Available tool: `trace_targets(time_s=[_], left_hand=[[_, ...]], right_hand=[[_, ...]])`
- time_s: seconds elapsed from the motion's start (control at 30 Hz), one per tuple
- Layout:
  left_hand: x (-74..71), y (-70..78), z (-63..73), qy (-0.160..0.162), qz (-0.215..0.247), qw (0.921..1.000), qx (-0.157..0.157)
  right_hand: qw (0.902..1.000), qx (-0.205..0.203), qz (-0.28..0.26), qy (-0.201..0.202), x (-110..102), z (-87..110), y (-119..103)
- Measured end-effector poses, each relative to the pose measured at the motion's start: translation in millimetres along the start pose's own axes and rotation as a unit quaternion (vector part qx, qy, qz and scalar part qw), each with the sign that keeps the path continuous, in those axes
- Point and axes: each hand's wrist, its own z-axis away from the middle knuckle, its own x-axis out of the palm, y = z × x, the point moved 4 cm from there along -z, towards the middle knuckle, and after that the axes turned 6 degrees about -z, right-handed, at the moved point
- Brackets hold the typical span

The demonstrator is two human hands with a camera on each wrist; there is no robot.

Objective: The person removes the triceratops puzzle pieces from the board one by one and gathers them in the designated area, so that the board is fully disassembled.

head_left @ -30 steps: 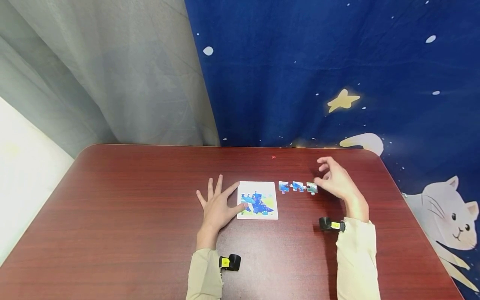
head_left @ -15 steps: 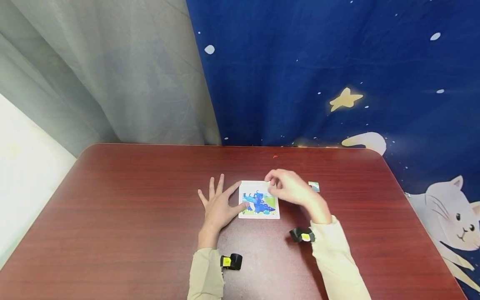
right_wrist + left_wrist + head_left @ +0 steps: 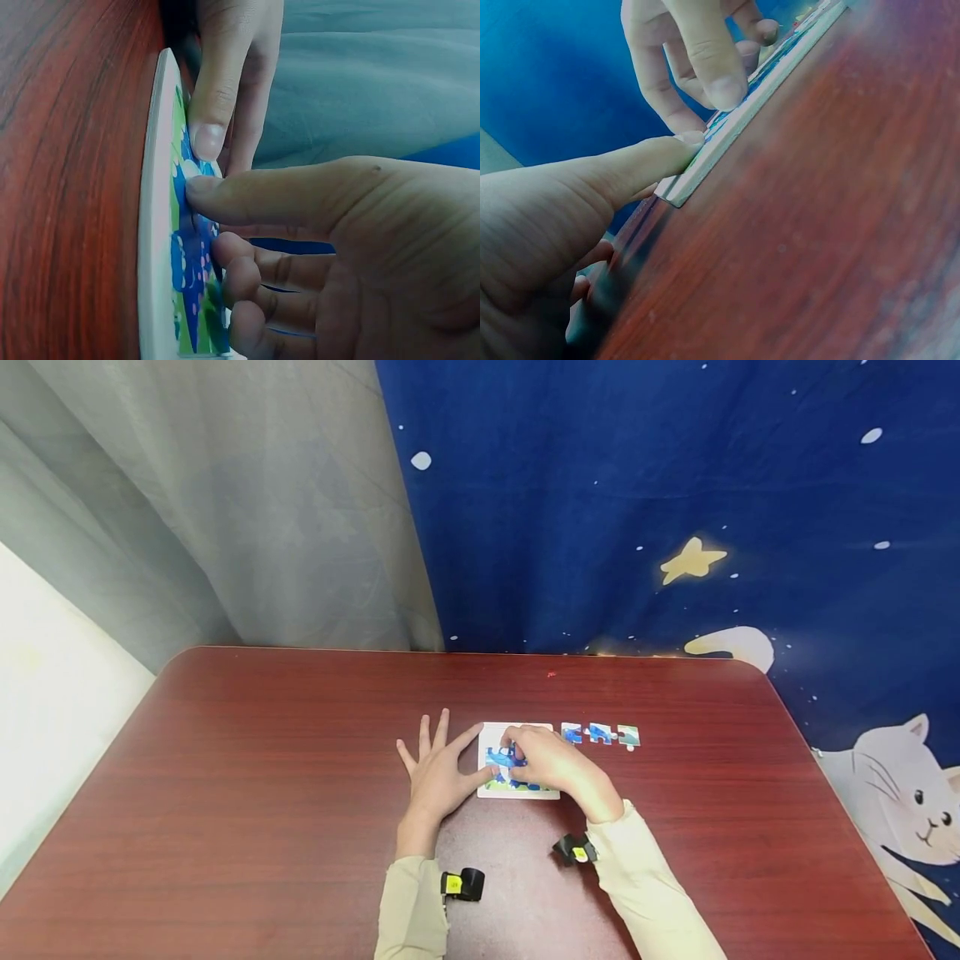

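A square puzzle board (image 3: 491, 732) with a white border and a blue dinosaur-like picture lies in front of me. My left hand (image 3: 437, 781) spreads its fingers at its left side, index fingertip at the top left corner and thumb resting on the picture. Over the middle of the board is my right hand (image 3: 551, 760). Its thumb touches the picture (image 3: 184, 274) in the right wrist view, while the bent fingers stand a little apart from the thumb. No loose piece shows between them. Part of the picture is hidden beneath this hand.
Three loose jigsaw pieces, a blue one (image 3: 572, 732), a second blue one (image 3: 600, 733) and a pale green one (image 3: 628, 735), lie in a row right of the board. A small red scrap (image 3: 551, 674) sits near the far edge of the brown table (image 3: 262, 777).
My right hand has moved left from the pale green piece, across the board's top right corner, to the middle of the picture. The left hand has stayed in place.
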Motion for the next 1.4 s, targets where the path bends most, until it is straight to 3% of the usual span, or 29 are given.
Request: trace_targets(time_s=[0.23,0.5,0.97,1.4], left_hand=[[-1.0,-1.8,-0.3,-0.015,-0.005,0.9999,0.0],[-1.3,-2.8,0.3,-0.055,-0.014,0.9984,0.006],[-1.2,-2.0,0.1,-0.052,-0.009,0.9986,0.006],[-0.5,-2.9,-0.8,-0.047,-0.007,0.9988,0.004]], right_hand=[[0.9998,-0.014,-0.017,-0.004,1.0,-1.6,3.4],[0.9995,-0.015,-0.026,-0.004,0.7,-0.7,4.4],[0.9997,-0.014,-0.021,0.003,0.2,0.6,3.9],[0.9992,-0.021,-0.003,0.033,-1.2,-0.9,-1.4]])
